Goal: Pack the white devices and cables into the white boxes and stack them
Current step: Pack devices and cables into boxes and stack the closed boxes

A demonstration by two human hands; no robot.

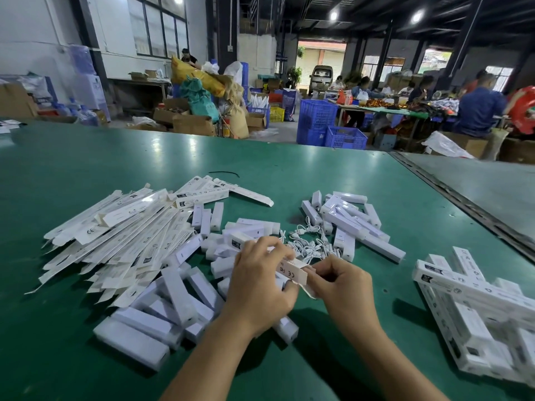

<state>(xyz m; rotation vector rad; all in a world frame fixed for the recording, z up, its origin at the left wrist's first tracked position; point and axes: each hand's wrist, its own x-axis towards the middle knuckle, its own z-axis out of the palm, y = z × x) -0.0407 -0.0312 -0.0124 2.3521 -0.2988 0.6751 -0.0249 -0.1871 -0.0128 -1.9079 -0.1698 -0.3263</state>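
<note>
In the head view, the left hand [260, 285] curls round a narrow white cardboard box [293, 274]. The right hand [344, 287] pinches its right end. The hands sit close together above the middle of the green surface [289, 157], toward its near edge. Just beyond the hands lies a tangle of thin white cables [311, 246], with white bar-shaped devices [356, 224] heaped behind. Flat white box blanks [115, 241] fan out toward the left edge. Packed white boxes [463, 299] are stacked crisscross by the right edge.
</note>
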